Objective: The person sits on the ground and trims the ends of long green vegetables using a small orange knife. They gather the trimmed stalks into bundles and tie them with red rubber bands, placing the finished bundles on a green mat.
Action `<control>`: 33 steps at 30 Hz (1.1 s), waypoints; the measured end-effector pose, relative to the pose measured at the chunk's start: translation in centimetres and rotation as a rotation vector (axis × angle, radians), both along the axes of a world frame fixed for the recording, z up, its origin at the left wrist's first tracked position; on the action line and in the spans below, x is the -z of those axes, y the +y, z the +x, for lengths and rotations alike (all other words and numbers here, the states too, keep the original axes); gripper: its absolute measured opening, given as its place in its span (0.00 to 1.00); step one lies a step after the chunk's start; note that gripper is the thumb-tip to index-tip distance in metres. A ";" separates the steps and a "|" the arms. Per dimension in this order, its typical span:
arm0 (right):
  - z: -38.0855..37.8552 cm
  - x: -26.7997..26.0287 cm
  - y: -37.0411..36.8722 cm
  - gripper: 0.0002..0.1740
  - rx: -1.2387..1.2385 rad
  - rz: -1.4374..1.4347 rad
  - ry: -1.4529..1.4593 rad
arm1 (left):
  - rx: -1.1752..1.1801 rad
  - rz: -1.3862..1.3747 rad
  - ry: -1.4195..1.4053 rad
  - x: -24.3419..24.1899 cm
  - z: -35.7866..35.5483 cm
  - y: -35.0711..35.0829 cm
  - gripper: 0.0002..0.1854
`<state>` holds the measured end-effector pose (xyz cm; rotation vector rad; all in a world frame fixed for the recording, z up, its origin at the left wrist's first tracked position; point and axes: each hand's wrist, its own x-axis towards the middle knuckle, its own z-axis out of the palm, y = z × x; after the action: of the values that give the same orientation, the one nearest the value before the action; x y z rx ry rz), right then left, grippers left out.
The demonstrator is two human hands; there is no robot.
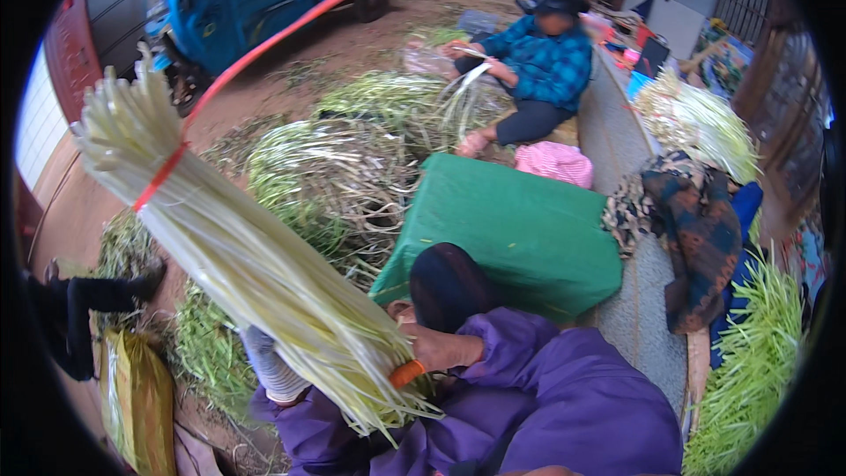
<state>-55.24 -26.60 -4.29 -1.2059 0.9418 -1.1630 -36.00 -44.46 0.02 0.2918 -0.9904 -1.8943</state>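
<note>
A thick bundle of pale vegetable stalks (264,244) slants up across the left of the view, its thin leafy ends down by my lap. Around its upper part runs a red tie (162,175), with one long loose end sticking out towards the upper right. My left hand (274,367), in a grey-and-white striped glove or cuff, supports the bundle from its left side; its fingers are hidden behind the stalks. My right hand (439,348) grips the bundle's lower right side. An orange piece (405,373), perhaps a finger cover, shows at its fingers.
A green-covered block (509,231) stands before my knee. Loose stalks (330,178) lie heaped beyond the bundle. Another person (542,73) sits sorting stalks. More bundles (700,119), clothing (694,231) and green leaves (753,363) lie right. A blue truck (258,6) stands behind.
</note>
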 end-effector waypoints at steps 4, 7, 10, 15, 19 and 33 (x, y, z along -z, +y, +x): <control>-1.6 -1.7 2.0 0.48 0.096 -0.132 -0.033 | -0.003 -0.184 -0.036 -0.3 -1.7 0.8 0.37; -2.5 -3.1 4.2 0.40 0.184 -0.176 -0.028 | 0.012 -0.123 -0.068 -2.8 -4.6 1.2 0.35; -2.9 -4.1 6.7 0.29 0.425 -0.369 0.012 | 0.170 -0.226 -0.078 -5.8 -8.8 2.3 0.31; -4.0 -6.1 11.0 0.27 0.692 -0.474 -0.022 | 0.408 -0.301 0.067 -9.7 -15.8 5.6 0.27; -5.1 -7.8 14.1 0.29 1.007 -0.627 0.002 | 0.399 -0.420 0.008 -12.7 -21.2 8.9 0.30; -7.9 -17.1 27.3 0.33 1.530 -0.894 0.106 | 0.894 -0.797 0.291 -27.5 -26.8 30.9 0.75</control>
<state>-63.19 0.72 12.77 -1.0870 1.5426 -2.9748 -62.80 -13.55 27.51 -1.0134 -1.7274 -1.9832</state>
